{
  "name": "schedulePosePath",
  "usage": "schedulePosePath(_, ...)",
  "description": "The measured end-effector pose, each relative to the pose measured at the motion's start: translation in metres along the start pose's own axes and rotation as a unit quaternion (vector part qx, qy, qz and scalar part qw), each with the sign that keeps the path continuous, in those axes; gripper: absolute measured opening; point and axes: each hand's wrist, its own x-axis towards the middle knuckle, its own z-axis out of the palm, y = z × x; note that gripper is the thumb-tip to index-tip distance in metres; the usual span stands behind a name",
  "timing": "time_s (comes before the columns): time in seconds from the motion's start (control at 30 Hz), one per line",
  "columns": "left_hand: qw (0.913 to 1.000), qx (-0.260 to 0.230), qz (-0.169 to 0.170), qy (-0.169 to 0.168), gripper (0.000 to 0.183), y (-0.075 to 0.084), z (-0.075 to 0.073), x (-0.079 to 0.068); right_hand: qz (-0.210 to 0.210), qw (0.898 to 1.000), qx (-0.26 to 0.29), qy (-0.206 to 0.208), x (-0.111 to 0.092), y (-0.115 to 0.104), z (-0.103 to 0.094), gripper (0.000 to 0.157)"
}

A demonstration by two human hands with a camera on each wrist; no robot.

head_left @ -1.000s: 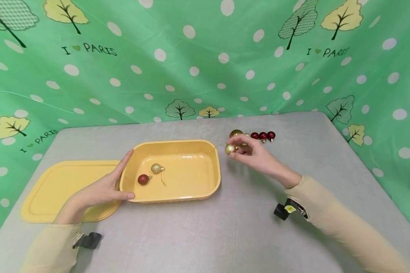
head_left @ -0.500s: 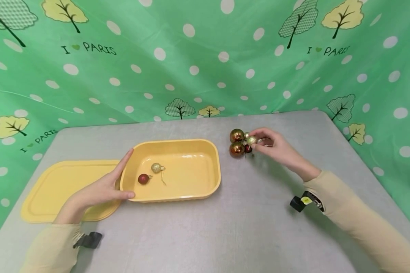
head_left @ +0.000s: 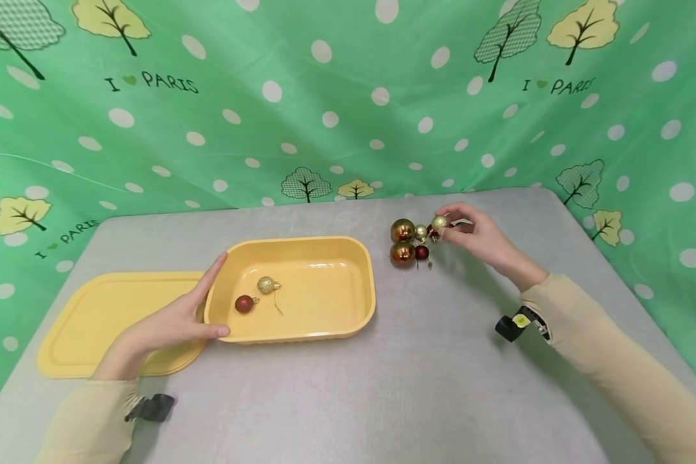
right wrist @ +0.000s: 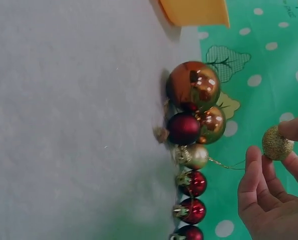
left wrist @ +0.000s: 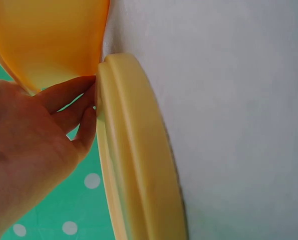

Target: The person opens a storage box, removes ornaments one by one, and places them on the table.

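Note:
My left hand [head_left: 165, 325] grips the left end of a yellow plastic box [head_left: 301, 335], its thumb at the near rim and fingers along the side. Inside the box lie a small red bauble [head_left: 244, 303] and a gold glitter bauble [head_left: 266, 285] with a string loop. My right hand [head_left: 481, 238] pinches another gold glitter bauble [right wrist: 277, 143] between thumb and fingers, raised over the ornament group. A thin gold string trails from it in the right wrist view. Under and beside it are two shiny copper-gold baubles [head_left: 403, 253], a pale gold bauble [head_left: 420, 232] and several red baubles [right wrist: 192, 183].
The yellow lid [head_left: 122, 316] lies flat on the grey table [head_left: 348, 393], left of the box and partly under my left forearm. A green dotted curtain [head_left: 348, 109] with tree prints hangs behind the table.
My right hand has moved from beside the box's right end to the right and back, carrying the gold glitter bauble over the other ornaments. The left hand and box have stayed put.

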Motion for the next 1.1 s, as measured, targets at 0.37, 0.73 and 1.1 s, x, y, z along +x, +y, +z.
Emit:
schedulePosePath(0.37, 1.0, -0.002, -0.008, 0.001, 0.12, 0.002, 0.0, 0.0, 0.038, 0.999, -0.02, -0.034, -0.009, 0.028, 0.009, 0.04)
schedulePosePath(0.73, 0.9999, -0.011, -0.005, 0.002, 0.119, 0.005, 0.0, 0.0, 0.025, 0.995, -0.089, -0.038, -0.011, 0.037, 0.019, 0.035)
schedulePosePath(1.1, 0.9999, -0.004, -0.012, 0.0, 0.119, 0.0, 0.0, 0.0, 0.006, 0.988, -0.149, -0.035, -0.007, 0.045, 0.021, 0.033)
